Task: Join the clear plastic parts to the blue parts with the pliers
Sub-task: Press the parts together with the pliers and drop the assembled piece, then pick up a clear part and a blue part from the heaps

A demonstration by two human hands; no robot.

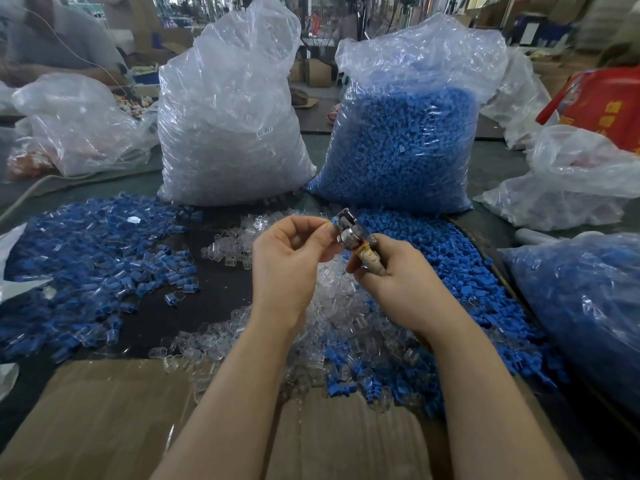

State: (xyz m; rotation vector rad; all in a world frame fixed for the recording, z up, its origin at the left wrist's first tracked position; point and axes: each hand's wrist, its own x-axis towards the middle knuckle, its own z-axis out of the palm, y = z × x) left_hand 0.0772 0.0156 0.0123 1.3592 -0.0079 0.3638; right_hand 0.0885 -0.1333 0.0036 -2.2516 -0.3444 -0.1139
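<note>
Surface: a dark worktable (pixel 221 292) is seen, its near edge covered by flattened cardboard (pixel 104 420) at 6 to 7 o'clock.
Room: a blurred workshop with boxes and racks is seen at 12 o'clock; another person's sleeve (pixel 69 39) is seen at 10 o'clock.
Edges: bags are ranged along the far and right sides; the table's right edge is partly hidden by them.
Open room: a bare dark strip is left between the left and centre piles, around 8 o'clock of centre.
Containers: a tall clear bag of clear parts (pixel 228 126) is stood at 12 o'clock, a bag of blue parts (pixel 401 140) just beside it at 1 o'clock; a third bag of blue pieces (pixel 585 306) is laid at 3 o'clock; a red bag (pixel 602 109) is seen at 2 o'clock.
Loose parts: joined blue-and-clear pieces (pixel 86 261) are heaped at 9 o'clock, clear plastic parts (pixel 339 323) at centre, blue parts (pixel 450 258) right of centre.
Left hand (pixel 291 261): a small blue part (pixel 334 221) is pinched at the fingertips and held against the tool head.
Right hand (pixel 398 275): the taped handles of the pliers (pixel 349 230) are gripped; how far the jaws are closed cannot be told.
</note>
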